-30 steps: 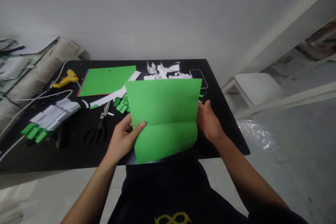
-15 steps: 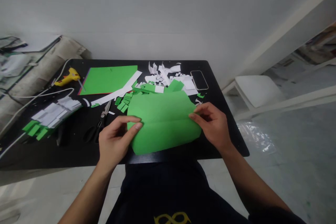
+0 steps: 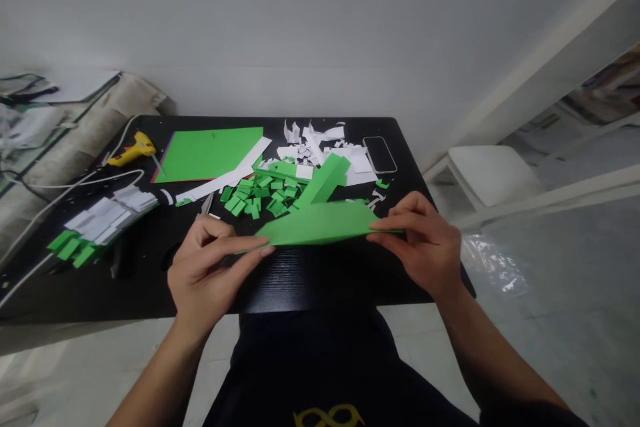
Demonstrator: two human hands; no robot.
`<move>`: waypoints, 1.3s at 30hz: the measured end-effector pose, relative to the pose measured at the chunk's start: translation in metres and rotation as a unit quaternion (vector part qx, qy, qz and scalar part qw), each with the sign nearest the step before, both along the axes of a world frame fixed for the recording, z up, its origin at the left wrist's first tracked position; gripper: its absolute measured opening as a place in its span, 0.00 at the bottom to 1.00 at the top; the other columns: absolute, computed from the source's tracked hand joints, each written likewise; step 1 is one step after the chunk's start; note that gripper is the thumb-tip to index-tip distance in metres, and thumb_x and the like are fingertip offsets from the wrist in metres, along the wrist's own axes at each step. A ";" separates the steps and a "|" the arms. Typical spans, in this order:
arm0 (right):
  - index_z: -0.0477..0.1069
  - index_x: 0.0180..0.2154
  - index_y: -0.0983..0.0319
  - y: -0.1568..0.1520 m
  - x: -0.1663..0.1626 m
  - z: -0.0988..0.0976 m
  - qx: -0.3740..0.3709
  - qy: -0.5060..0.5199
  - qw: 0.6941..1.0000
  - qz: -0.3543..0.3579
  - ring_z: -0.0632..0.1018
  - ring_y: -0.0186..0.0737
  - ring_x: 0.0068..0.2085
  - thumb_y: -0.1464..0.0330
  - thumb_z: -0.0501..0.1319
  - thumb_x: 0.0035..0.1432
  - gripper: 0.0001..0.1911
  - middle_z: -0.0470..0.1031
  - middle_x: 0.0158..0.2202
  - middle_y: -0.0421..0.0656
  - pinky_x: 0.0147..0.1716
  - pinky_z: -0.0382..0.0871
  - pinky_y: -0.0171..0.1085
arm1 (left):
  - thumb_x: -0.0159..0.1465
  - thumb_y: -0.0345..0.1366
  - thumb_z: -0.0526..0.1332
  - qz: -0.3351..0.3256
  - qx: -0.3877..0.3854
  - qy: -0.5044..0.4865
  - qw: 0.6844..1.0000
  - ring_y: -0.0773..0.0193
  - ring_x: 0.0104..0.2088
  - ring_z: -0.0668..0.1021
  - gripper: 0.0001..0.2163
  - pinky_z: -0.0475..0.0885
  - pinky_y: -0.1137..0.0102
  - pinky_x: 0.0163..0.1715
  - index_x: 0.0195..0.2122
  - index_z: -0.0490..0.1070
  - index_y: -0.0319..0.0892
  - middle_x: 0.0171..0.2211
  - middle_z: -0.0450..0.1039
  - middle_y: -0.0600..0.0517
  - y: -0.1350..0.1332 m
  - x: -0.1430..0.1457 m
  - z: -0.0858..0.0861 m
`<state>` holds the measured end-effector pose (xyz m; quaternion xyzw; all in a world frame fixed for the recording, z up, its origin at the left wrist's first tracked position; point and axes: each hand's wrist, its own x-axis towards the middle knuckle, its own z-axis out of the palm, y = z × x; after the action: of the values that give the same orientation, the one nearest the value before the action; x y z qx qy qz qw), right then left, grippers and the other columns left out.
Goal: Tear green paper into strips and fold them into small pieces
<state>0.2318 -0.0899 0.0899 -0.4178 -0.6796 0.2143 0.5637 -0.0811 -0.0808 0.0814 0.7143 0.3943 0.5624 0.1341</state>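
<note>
A green paper sheet [image 3: 323, 223] is held nearly flat just above the black table [image 3: 300, 280], folded over along its crease. My left hand [image 3: 207, 267] pinches its left end, thumb and forefinger closed on the edge. At the other end, my right hand [image 3: 425, 240] pinches the right edge the same way. Behind the sheet lies a heap of small green paper pieces [image 3: 260, 188] and a green strip [image 3: 325, 177].
White paper scraps [image 3: 320, 140] and a phone [image 3: 379, 153] lie at the back. A flat green sheet [image 3: 207, 153], a yellow glue gun [image 3: 131, 148] and its white cable sit back left. Stacked white and green slips [image 3: 95, 227] lie left. Scissors are partly hidden behind my left hand.
The green sheet was upright facing me; both hands have tipped it away and down and folded it along the crease, uncovering the green pieces behind.
</note>
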 end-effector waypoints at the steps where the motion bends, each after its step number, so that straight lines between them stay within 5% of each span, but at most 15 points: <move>1: 0.87 0.41 0.48 -0.001 0.002 0.003 0.004 -0.003 1.000 0.003 0.75 0.39 0.38 0.75 0.78 0.57 0.15 0.71 0.36 0.38 0.35 0.73 0.39 | 0.61 0.30 0.78 -0.011 0.001 0.003 1.000 0.66 0.33 0.73 0.11 0.68 0.70 0.30 0.42 0.86 0.51 0.33 0.70 0.55 -0.001 -0.002 0.002; 4: 0.85 0.40 0.53 -0.002 0.012 0.018 -0.019 -0.039 0.997 0.056 0.79 0.43 0.51 0.75 0.75 0.60 0.11 0.77 0.49 0.42 0.50 0.77 0.44 | 0.66 0.27 0.72 -0.101 -0.036 0.016 0.994 0.63 0.39 0.79 0.05 0.76 0.67 0.38 0.40 0.83 0.45 0.38 0.77 0.52 -0.007 -0.005 0.009; 8: 0.82 0.44 0.56 0.000 0.019 0.041 -0.114 -0.127 0.964 0.203 0.84 0.38 0.41 0.74 0.71 0.66 0.07 0.84 0.40 0.40 0.43 0.80 0.37 | 0.69 0.24 0.66 -0.169 -0.102 0.011 0.980 0.67 0.32 0.81 0.07 0.76 0.73 0.32 0.40 0.78 0.43 0.32 0.80 0.54 -0.014 0.004 0.011; 15: 0.81 0.45 0.60 0.006 -0.026 0.043 -0.194 -0.226 0.919 0.259 0.84 0.38 0.40 0.67 0.68 0.71 0.05 0.86 0.40 0.41 0.41 0.76 0.36 | 0.71 0.28 0.66 -0.177 -0.142 0.065 0.972 0.69 0.31 0.83 0.03 0.76 0.76 0.33 0.40 0.78 0.43 0.33 0.83 0.54 -0.017 0.040 -0.004; 22: 0.79 0.40 0.62 0.011 -0.037 0.026 -0.235 -0.228 0.912 0.247 0.80 0.34 0.34 0.70 0.63 0.72 0.07 0.82 0.35 0.40 0.36 0.70 0.34 | 0.71 0.34 0.66 -0.087 -0.196 0.057 0.975 0.70 0.22 0.75 0.06 0.66 0.75 0.22 0.36 0.80 0.43 0.29 0.82 0.55 -0.017 0.036 -0.011; 30: 0.79 0.38 0.61 0.024 0.003 -0.005 -0.315 -0.220 0.897 0.219 0.79 0.36 0.33 0.67 0.62 0.70 0.08 0.81 0.33 0.40 0.35 0.71 0.36 | 0.68 0.46 0.66 -0.002 -0.318 0.029 0.948 0.69 0.19 0.65 0.13 0.58 0.74 0.19 0.32 0.79 0.43 0.20 0.69 0.57 -0.002 0.011 -0.033; 35: 0.80 0.37 0.61 0.026 0.018 -0.037 -0.349 -0.279 0.886 0.128 0.79 0.38 0.32 0.69 0.62 0.69 0.09 0.82 0.32 0.41 0.33 0.70 0.38 | 0.68 0.51 0.64 0.022 -0.376 0.070 0.924 0.67 0.20 0.67 0.17 0.59 0.73 0.21 0.32 0.78 0.43 0.19 0.67 0.57 0.005 0.004 -0.063; 39: 0.79 0.42 0.62 0.017 -0.005 -0.062 -0.252 -0.333 0.909 -0.023 0.82 0.46 0.41 0.76 0.62 0.67 0.07 0.82 0.42 0.48 0.43 0.77 0.45 | 0.71 0.48 0.62 0.048 -0.317 0.159 0.934 0.62 0.24 0.75 0.14 0.70 0.69 0.28 0.38 0.80 0.43 0.26 0.77 0.54 0.008 0.007 -0.077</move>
<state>0.2272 -0.0732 0.0282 -0.6084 -0.7413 0.2140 0.1858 -0.0743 -0.0728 0.0040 0.6950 0.6018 0.2929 0.2624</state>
